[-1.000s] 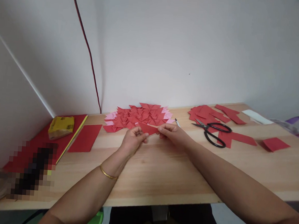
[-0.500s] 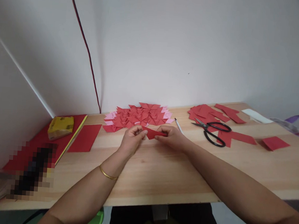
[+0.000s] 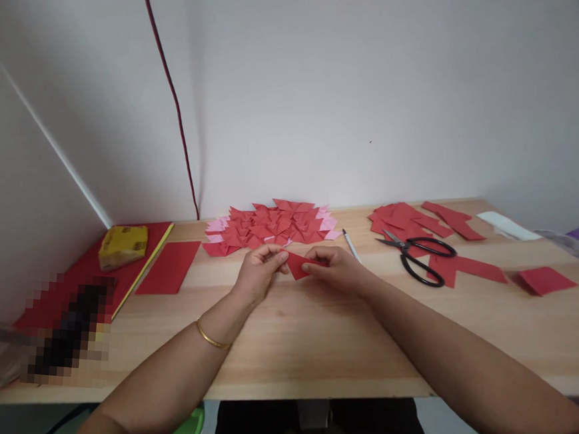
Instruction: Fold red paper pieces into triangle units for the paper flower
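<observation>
A small folded piece of red paper [image 3: 296, 266] is held up over the middle of the table, its lower edge coming to a point. My left hand [image 3: 261, 268] pinches its left end between thumb and fingers. My right hand [image 3: 336, 269] grips the other end, with the fingers curled behind the paper and the thumb in front. Just beyond my hands lies a heap of folded red and pink paper pieces [image 3: 273, 226]. Right of that heap lies a white pen [image 3: 351, 246] with a dark tip.
Black-handled scissors [image 3: 417, 250] lie open at the right, by a pile of red paper cuttings [image 3: 402, 219]. A red square [image 3: 546, 281] rests farther right. At the left are a red sheet [image 3: 169, 268] and a yellow packet [image 3: 123, 247]. The wall [image 3: 299, 97] closes the back.
The red paper between my hands has turned so that more of its face and a downward point show. Both hands keep hold of it. The whole view has shifted slightly.
</observation>
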